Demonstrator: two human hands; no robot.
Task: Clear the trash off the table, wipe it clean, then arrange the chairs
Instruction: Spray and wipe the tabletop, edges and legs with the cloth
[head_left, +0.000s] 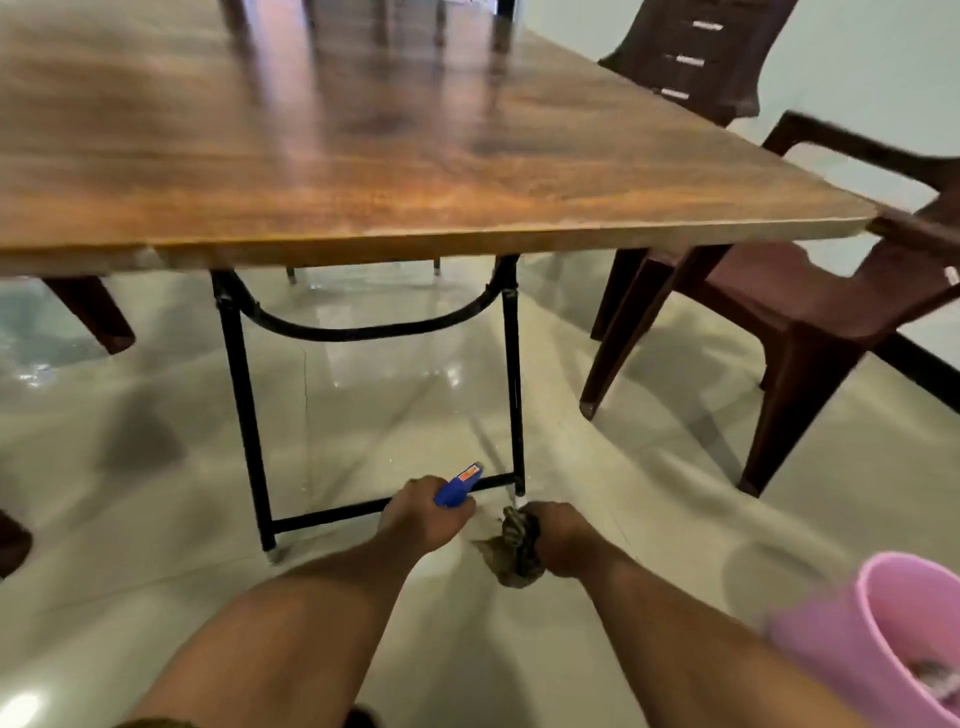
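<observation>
A bare wooden table (363, 156) fills the upper view, its near edge above my hands. Low by the floor, my left hand (423, 517) is closed around a blue spray bottle (457, 486) with an orange label near its nozzle. Just to its right, my right hand (563, 538) grips a crumpled dark patterned cloth (511, 545) that hangs down toward the tiles. Both hands are in front of the table's black metal leg frame (511, 374). A brown plastic chair (810, 312) stands at the table's right corner, a second chair (696, 57) behind it.
A pink bucket (883, 618) with something inside sits at the lower right on the glossy tiled floor (156, 519). Another brown chair leg (96, 312) shows under the table at left, and a dark chair part (13, 543) sits at the far left edge.
</observation>
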